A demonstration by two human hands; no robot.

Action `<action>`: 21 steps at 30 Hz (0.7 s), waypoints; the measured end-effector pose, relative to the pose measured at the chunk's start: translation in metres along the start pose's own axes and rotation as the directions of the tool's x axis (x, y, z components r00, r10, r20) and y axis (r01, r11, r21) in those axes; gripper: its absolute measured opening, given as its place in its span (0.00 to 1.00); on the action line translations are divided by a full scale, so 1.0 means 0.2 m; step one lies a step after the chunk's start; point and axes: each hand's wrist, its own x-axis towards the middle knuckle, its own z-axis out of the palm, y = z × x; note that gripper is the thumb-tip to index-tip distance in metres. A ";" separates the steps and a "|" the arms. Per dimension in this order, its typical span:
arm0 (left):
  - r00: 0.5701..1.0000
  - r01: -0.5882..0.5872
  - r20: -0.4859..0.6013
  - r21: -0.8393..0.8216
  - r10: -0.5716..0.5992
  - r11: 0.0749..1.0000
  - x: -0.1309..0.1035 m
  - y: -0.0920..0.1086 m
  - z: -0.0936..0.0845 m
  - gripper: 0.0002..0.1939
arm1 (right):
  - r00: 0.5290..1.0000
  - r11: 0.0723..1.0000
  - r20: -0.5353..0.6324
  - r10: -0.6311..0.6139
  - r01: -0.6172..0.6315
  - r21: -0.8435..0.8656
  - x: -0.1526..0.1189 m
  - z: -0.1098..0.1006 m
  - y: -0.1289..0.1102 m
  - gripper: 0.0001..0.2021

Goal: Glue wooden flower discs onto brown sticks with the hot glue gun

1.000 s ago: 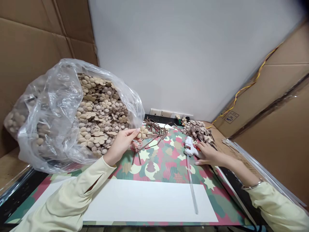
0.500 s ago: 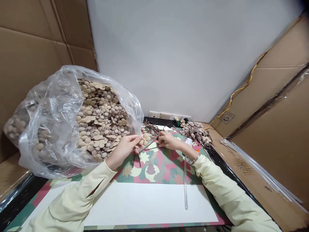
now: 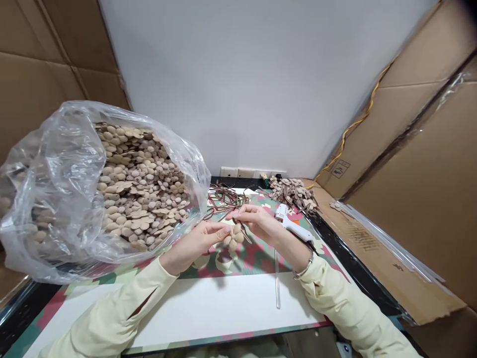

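Observation:
Between the thumb and fingers of my left hand [image 3: 203, 243] is a beige flower-shaped piece [image 3: 234, 238] with rounded, puffy petals. My right hand [image 3: 259, 222] is right beside it, fingertips pinched on a thin brown strip [image 3: 245, 232] that passes behind the flower. Both hands are raised a little over the camouflage-patterned sheet [image 3: 257, 261]. Whether the strip touches the flower, I cannot tell. Behind my hands lies a tangle of loose brown strips [image 3: 225, 196]. A white glue gun [image 3: 298, 230] rests just beyond my right wrist, with a clear glue stick [image 3: 277, 288] below it.
A large clear plastic bag [image 3: 67, 144], full of beige flower pieces [image 3: 137, 199], stands open at left. At back right is a pile of flower pieces with brown strips [image 3: 294, 194]. White board [image 3: 208, 308] covers the front. Cardboard [image 3: 413, 159] stands at the right.
My right hand has come up from the sheet with a brown strip and moved next to the flower piece. My left hand still holds the flower, now turned more toward me. The view has shifted.

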 end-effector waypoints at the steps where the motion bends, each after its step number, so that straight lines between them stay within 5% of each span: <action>1: 1.000 0.014 -0.002 0.005 -0.014 1.000 0.00 0.00 0.00 0.21 | 1.000 1.000 -0.014 0.014 -0.013 0.023 0.01 0.00 0.02 0.04; 6: 0.997 0.065 -0.035 -0.074 -0.068 0.995 0.01 -0.02 0.01 0.21 | 0.994 0.998 -0.095 0.048 -0.045 0.036 0.00 0.02 0.05 0.08; 13: 0.995 0.048 -0.085 -0.024 -0.049 0.999 0.03 -0.04 0.05 0.18 | 0.936 0.988 -0.334 -0.111 0.068 -0.139 -0.01 0.08 0.08 0.11; 17: 0.991 0.058 -0.120 -0.011 -0.058 0.998 0.04 -0.05 0.06 0.17 | 0.933 0.991 -0.347 -0.093 0.052 -0.125 -0.02 0.09 0.08 0.19; 21: 0.991 0.067 -0.116 0.045 -0.062 0.997 0.04 -0.05 0.06 0.18 | 0.933 0.975 -0.326 -0.151 0.086 -0.205 -0.02 0.08 0.09 0.12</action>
